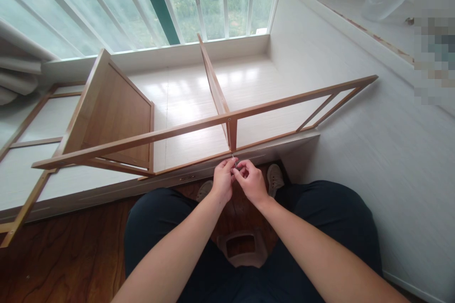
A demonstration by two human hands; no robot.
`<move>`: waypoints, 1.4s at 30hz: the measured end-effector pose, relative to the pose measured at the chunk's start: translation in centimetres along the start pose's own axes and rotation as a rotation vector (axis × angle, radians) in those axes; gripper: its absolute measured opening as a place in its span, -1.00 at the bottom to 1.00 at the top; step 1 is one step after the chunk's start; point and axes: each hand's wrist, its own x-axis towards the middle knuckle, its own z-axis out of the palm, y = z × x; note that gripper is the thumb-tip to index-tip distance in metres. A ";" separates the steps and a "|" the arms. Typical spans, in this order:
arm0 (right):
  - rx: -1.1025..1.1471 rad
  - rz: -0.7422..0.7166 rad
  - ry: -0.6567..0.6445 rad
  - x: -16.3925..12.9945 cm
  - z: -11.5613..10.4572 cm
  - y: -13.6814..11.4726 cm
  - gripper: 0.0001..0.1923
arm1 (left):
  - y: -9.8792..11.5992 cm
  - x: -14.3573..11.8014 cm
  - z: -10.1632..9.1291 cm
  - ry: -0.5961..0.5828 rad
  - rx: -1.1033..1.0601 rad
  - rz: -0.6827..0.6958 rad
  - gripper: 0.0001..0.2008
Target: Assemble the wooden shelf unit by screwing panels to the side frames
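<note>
Close together in front of the wooden frame [170,133], my left hand [223,177] and my right hand [251,181] pinch a thin metal rod [233,156]. Its tip meets the lower rail just under the middle upright; whether it is a hex key or a screw I cannot tell. Fingers hide most of it. The frame lies on its side on the white ledge, with long front rails. A slim wooden panel [214,80] runs back from the middle joint, and a wider wooden panel [115,109] stands toward the left end.
A white ledge [192,99] runs under a barred window [213,0]. More wooden framing [30,199] extends left past the ledge. At right is a white side panel [355,161]; a plastic stool [245,258] shows between my legs. A grey curtain [17,66] hangs far left.
</note>
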 end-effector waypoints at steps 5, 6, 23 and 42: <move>0.329 0.134 -0.065 0.5 0.5 0.3 -0.76 | -0.1 0.2 -0.2 -0.027 0.021 0.006 -0.55; 0.420 0.203 -0.097 0.6 0.7 0.4 -0.75 | -0.2 0.3 -0.3 -0.036 0.026 0.006 -0.55; 0.469 0.193 -0.055 0.6 0.4 0.6 -0.71 | -0.2 -0.1 0.0 -0.032 0.021 0.009 -0.54; 0.034 0.038 -0.003 0.2 0.1 -0.1 -0.80 | 0.0 0.1 0.2 0.005 -0.019 0.023 -0.55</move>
